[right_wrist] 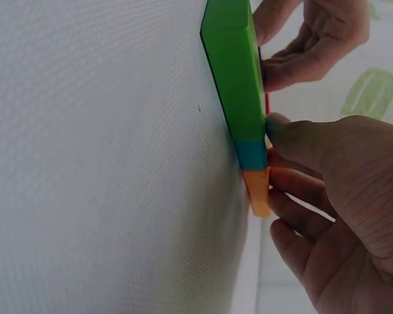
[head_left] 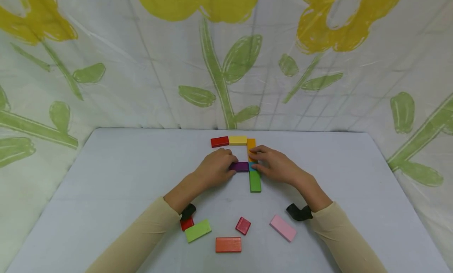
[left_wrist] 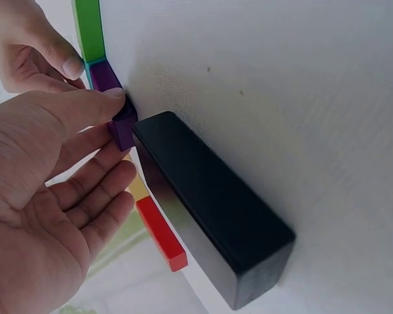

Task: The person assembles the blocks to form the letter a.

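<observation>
My left hand (head_left: pixel 216 167) pinches a purple block (head_left: pixel 242 167) between thumb and fingers. A black block (left_wrist: pixel 213 203) lies by the purple block's end in the left wrist view; the head view does not show it. My right hand (head_left: pixel 277 163) rests its thumb and fingertips on the row at the right, touching a small blue block (right_wrist: pixel 250 155) and an orange block (head_left: pixel 251 145). Below the blue block a green block (head_left: pixel 255 181) continues this row. Joined along the top are a yellow block (head_left: pixel 238 141) and a red block (head_left: pixel 220 142).
Nearer the front lie a light green block (head_left: pixel 198 230), an orange-red block (head_left: pixel 228 244), a small dark red block (head_left: pixel 243 225) and a pink block (head_left: pixel 282 228). Another red block (head_left: pixel 187 224) is partly covered by the left wrist. A flower-printed curtain (head_left: pixel 159 68) hangs behind the white table (head_left: pixel 116 166).
</observation>
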The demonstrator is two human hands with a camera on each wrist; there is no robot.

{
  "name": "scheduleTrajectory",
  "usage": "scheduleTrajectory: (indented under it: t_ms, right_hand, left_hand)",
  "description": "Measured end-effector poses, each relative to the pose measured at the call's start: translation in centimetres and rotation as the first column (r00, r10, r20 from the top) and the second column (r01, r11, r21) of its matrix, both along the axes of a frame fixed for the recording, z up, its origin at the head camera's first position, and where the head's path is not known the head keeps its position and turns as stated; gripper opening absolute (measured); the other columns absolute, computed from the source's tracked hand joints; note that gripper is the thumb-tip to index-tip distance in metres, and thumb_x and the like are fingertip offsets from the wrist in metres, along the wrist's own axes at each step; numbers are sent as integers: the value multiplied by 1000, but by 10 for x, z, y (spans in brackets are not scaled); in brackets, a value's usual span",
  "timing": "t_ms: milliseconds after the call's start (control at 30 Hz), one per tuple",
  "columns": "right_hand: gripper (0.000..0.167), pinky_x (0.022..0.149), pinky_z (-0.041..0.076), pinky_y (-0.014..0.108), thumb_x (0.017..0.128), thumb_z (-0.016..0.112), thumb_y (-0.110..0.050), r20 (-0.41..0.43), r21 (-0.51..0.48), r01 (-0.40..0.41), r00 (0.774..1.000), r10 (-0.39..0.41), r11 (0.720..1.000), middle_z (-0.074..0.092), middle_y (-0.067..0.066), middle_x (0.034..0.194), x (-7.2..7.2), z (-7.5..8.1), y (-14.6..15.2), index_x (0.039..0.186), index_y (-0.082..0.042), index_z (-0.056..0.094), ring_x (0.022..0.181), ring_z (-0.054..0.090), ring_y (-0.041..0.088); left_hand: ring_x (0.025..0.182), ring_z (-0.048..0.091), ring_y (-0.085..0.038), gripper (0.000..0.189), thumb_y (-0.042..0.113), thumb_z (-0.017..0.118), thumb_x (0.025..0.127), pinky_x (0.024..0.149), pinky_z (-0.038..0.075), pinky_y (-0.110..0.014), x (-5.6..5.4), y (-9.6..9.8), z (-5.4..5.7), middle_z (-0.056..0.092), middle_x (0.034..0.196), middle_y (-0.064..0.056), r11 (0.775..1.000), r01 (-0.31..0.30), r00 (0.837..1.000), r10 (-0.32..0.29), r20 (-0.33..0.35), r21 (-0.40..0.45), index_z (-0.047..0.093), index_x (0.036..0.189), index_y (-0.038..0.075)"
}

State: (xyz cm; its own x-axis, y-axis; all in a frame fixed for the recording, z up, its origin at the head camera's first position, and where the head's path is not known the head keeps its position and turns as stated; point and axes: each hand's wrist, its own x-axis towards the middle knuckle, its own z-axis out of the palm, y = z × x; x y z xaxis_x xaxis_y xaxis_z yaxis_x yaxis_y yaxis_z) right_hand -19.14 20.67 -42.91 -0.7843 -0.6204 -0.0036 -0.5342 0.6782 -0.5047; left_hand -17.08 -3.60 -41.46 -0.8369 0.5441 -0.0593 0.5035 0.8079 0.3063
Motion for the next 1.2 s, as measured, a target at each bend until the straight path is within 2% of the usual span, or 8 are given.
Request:
scheduleTrajectory:
  t_ms: [233, 533, 867, 1100, 1200]
  right_hand:
    - [44, 116, 52, 52, 103, 71, -24, -3, -5, -6, 1000, 6, 1000, 61, 13, 151, 0, -1, 1, 143, -4, 66, 141, 60, 35]
    - [44, 115, 52, 53, 103, 71, -23, -6, -15, -13, 1000, 13, 1000, 61, 14, 151, -1, -2, 1, 142, -4, 67, 140, 60, 35]
    - [44, 115, 52, 52, 103, 71, -23, -5, -8, -9, 1000, 9, 1000, 61, 13, 151, 0, -1, 1, 143, -4, 66, 141, 60, 35]
    - [45, 115, 52, 53, 103, 71, -22, -10, -6, -16, 1000, 16, 1000, 60, 14, 151, 1, -1, 1, 143, -3, 66, 141, 59, 36]
    - [45, 115, 52, 53, 103, 71, -22, -18, -1, -18, 1000, 18, 1000, 61, 14, 151, 0, -2, 1, 143, -3, 65, 141, 59, 36]
  left_hand:
    - [105, 64, -24, 28, 21, 79, 97, 97, 59, -38, 0, 1, -1, 74, 111, -10, 1000, -3, 1000, 3, 9, 13, 77, 120, 5]
    - [105, 69, -25, 24, 17, 77, 97, 95, 61, -40, 3, 0, -4, 75, 112, -10, 1000, 11, 1000, -10, -29, 25, 77, 118, 4]
    - [109, 69, -26, 27, 17, 76, 98, 99, 60, -41, 6, 0, -3, 75, 116, -11, 1000, 0, 1000, 1, -24, 29, 76, 122, 4]
    - [123, 67, -28, 40, 24, 75, 100, 109, 57, -43, 11, -1, 1, 73, 130, -12, 999, -49, 999, 49, 1, 23, 71, 133, 3]
    - [127, 66, -28, 43, 28, 75, 100, 112, 55, -43, 14, -5, 3, 72, 134, -11, 997, -72, 997, 73, -10, 23, 70, 136, 5]
